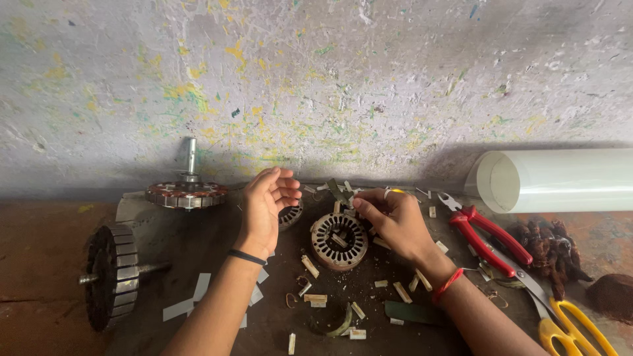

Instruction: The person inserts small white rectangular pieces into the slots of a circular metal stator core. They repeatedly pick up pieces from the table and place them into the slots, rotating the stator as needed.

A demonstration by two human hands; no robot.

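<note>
A round slotted metal stator core [338, 240] lies flat on the dark bench between my hands. My right hand [394, 221] hovers over its upper right rim, fingertips pinched together on a small pale strip at the core's edge. A red thread circles that wrist and a ring sits on one finger. My left hand [267, 207] is raised to the left of the core, palm turned inward, fingers loosely curled and holding nothing. It wears a black wristband. Behind it a second small stator [291, 215] is partly hidden.
Red-handled pliers [491, 238] and yellow-handled scissors [567, 326] lie at the right. A white roll of sheet [560, 179] rests against the wall. A wound stator on a shaft [186, 191] and a rotor with shaft [112, 275] sit left. Several paper and bamboo scraps [310, 266] litter the bench.
</note>
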